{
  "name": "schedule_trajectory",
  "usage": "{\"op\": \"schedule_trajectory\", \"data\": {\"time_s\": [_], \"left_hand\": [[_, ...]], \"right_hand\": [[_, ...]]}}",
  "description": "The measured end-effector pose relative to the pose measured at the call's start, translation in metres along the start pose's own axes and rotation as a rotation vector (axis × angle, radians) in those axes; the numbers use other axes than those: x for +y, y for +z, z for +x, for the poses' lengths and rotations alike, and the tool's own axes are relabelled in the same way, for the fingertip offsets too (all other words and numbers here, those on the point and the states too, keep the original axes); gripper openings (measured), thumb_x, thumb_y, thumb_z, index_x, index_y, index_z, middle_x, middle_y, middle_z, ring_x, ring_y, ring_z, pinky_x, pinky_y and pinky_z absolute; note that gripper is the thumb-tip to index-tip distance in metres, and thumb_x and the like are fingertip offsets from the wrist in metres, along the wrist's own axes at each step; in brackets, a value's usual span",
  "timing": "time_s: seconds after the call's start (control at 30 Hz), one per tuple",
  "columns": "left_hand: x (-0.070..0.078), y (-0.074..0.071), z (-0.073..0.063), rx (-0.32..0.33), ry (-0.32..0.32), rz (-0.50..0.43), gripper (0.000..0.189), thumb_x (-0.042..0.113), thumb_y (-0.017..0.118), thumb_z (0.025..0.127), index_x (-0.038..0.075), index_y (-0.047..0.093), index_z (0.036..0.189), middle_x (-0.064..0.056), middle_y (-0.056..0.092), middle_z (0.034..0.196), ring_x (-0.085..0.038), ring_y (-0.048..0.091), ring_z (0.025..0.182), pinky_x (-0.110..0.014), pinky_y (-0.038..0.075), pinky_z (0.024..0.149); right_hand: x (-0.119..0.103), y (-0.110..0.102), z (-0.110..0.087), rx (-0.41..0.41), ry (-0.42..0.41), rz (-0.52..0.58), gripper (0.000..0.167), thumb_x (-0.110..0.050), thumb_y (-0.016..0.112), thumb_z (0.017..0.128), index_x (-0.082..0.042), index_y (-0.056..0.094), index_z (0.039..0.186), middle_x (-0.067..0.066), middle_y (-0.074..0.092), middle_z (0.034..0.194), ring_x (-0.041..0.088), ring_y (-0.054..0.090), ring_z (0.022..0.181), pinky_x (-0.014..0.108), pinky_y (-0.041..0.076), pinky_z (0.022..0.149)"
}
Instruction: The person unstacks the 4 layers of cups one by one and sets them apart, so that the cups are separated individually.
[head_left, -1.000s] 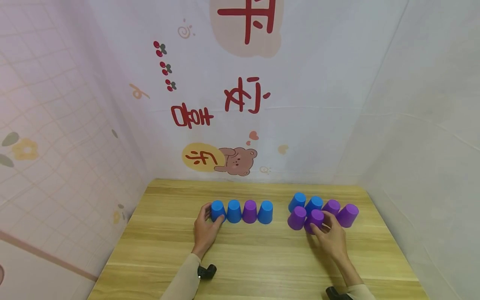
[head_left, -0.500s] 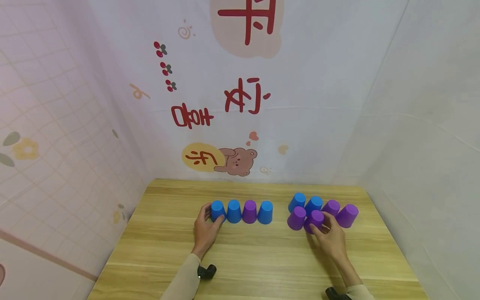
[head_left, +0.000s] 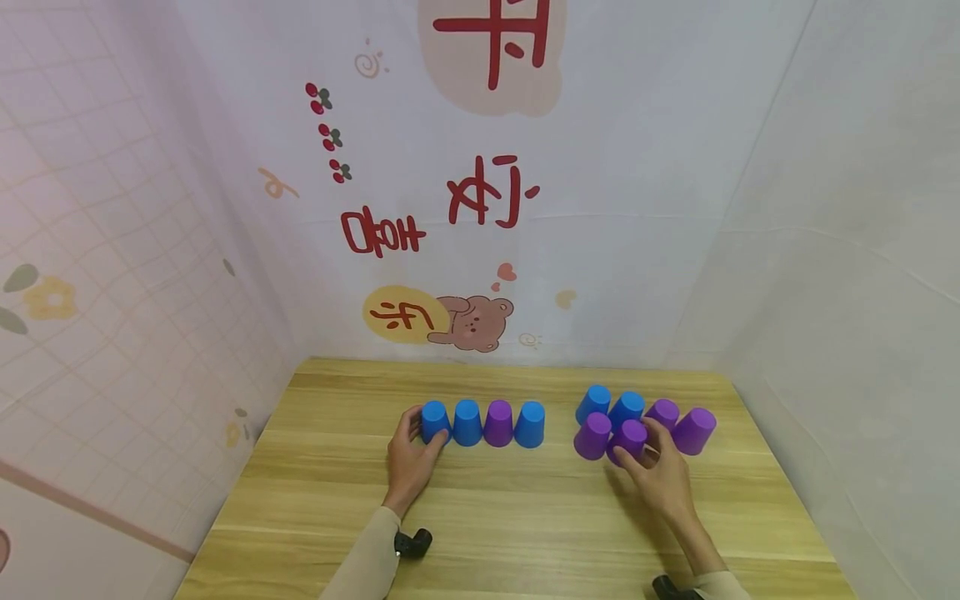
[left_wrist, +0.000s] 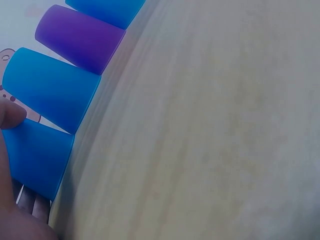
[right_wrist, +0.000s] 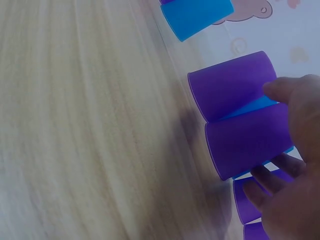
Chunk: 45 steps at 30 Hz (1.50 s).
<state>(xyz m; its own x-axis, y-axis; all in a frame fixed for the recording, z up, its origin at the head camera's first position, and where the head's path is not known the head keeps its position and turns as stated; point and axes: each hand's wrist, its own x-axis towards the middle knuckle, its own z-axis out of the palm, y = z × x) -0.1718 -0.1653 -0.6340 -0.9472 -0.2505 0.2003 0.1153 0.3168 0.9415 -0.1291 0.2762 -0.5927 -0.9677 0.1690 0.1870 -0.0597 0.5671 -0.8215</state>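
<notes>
The tabletop (head_left: 517, 517) is yellowish wood, its grain running 9 to 3 o'clock. Toward 11 o'clock four upside-down cups stand side by side: from the 9 o'clock end, a blue cup (head_left: 433, 419), second blue cup (head_left: 467, 422), purple cup (head_left: 498, 423) and third blue cup (head_left: 529, 424). Around 2 o'clock stand six more: a blue pair (head_left: 596, 398) at that cluster's 10, a purple pair (head_left: 592, 436) at 8, another purple pair (head_left: 695, 431) at 3.

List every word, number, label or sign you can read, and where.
"平" on the back cloth, cut by the picture's top
"安" on the same cloth
"喜" on the same cloth
"乐" on the yellow oval beside the bear
All sideways. Cups: no lettering visible.
</notes>
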Motion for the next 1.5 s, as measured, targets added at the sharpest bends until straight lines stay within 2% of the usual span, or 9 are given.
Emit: {"op": "schedule_trajectory", "data": {"time_s": [0.1,0.17,0.27,0.3,0.37,0.5,0.57,0.8,1.5], "left_hand": [[0.000,0.000,0.000,0.000,-0.002,-0.003,0.062,0.015,0.088,0.096,0.011,0.063,0.153,-0.017,0.072,0.151,-0.039,0.068,0.145,-0.059,0.054,0.128],[0.000,0.000,0.000,0.000,-0.005,-0.003,0.062,0.015,0.088,0.096,0.011,0.063,0.153,-0.017,0.072,0.151,-0.038,0.068,0.145,-0.059,0.054,0.128],[0.000,0.000,0.000,0.000,-0.008,0.000,0.062,0.015,0.088,0.096,0.012,0.063,0.153,-0.016,0.072,0.151,-0.038,0.068,0.145,-0.059,0.054,0.128],[0.000,0.000,0.000,-0.001,-0.009,-0.001,0.062,0.015,0.088,0.096,0.012,0.063,0.153,-0.016,0.072,0.151,-0.038,0.068,0.145,-0.059,0.054,0.128],[0.001,0.000,0.000,-0.002,-0.009,0.001,0.062,0.015,0.088,0.096,0.012,0.063,0.153,-0.016,0.072,0.151,-0.038,0.068,0.145,-0.059,0.054,0.128],[0.001,-0.001,-0.001,-0.003,-0.005,-0.001,0.062,0.016,0.088,0.097,0.011,0.063,0.153,-0.016,0.072,0.151,-0.039,0.068,0.145,-0.060,0.054,0.128],[0.000,-0.001,-0.001,-0.003,0.000,-0.002,0.062,0.016,0.088,0.097,0.011,0.063,0.153,-0.016,0.072,0.151,-0.039,0.068,0.145,-0.060,0.054,0.127],[0.000,-0.001,-0.001,-0.003,-0.004,-0.002,0.062,0.016,0.088,0.096,0.012,0.063,0.153,-0.016,0.072,0.151,-0.038,0.068,0.145,-0.060,0.054,0.127],[-0.001,-0.002,-0.001,-0.005,0.007,-0.003,0.062,0.015,0.088,0.096,0.011,0.063,0.153,-0.016,0.072,0.150,-0.039,0.069,0.143,-0.060,0.055,0.126]], "right_hand": [[-0.002,-0.001,-0.001,0.002,-0.027,-0.022,0.083,-0.022,0.089,0.100,0.000,0.044,0.166,0.036,0.062,0.156,0.057,0.064,0.143,0.062,0.052,0.119],[-0.003,-0.003,-0.002,0.004,-0.038,-0.031,0.085,-0.024,0.090,0.099,-0.002,0.043,0.167,0.034,0.061,0.157,0.056,0.063,0.145,0.044,0.055,0.126],[-0.005,-0.005,-0.002,0.000,-0.051,-0.026,0.088,-0.025,0.090,0.099,-0.003,0.041,0.169,0.031,0.060,0.161,0.053,0.060,0.148,0.009,0.042,0.124],[-0.006,-0.006,-0.002,-0.002,-0.055,-0.025,0.089,-0.025,0.090,0.099,-0.004,0.040,0.170,0.030,0.059,0.162,0.053,0.060,0.149,0.008,0.040,0.123],[-0.007,-0.007,-0.002,-0.010,-0.068,-0.015,0.092,-0.024,0.090,0.099,-0.005,0.037,0.171,0.029,0.058,0.164,0.052,0.059,0.149,0.021,0.044,0.128],[-0.011,-0.012,-0.002,-0.030,-0.092,-0.009,0.098,-0.026,0.090,0.098,-0.011,0.031,0.176,0.030,0.053,0.168,0.055,0.056,0.150,0.075,0.041,0.126],[-0.014,-0.014,-0.002,-0.039,-0.103,-0.004,0.101,-0.027,0.090,0.097,-0.013,0.030,0.177,0.032,0.050,0.170,0.057,0.052,0.153,0.084,0.036,0.125],[-0.029,-0.018,0.000,-0.047,-0.113,-0.061,0.108,-0.035,0.090,0.096,-0.018,0.025,0.180,0.029,0.038,0.179,0.060,0.038,0.163,0.088,0.033,0.124],[-0.101,0.021,0.011,-0.099,-0.260,-0.033,0.103,-0.035,0.090,0.095,-0.029,0.029,0.178,0.021,0.039,0.181,0.054,0.042,0.164,0.086,0.040,0.123]]}}
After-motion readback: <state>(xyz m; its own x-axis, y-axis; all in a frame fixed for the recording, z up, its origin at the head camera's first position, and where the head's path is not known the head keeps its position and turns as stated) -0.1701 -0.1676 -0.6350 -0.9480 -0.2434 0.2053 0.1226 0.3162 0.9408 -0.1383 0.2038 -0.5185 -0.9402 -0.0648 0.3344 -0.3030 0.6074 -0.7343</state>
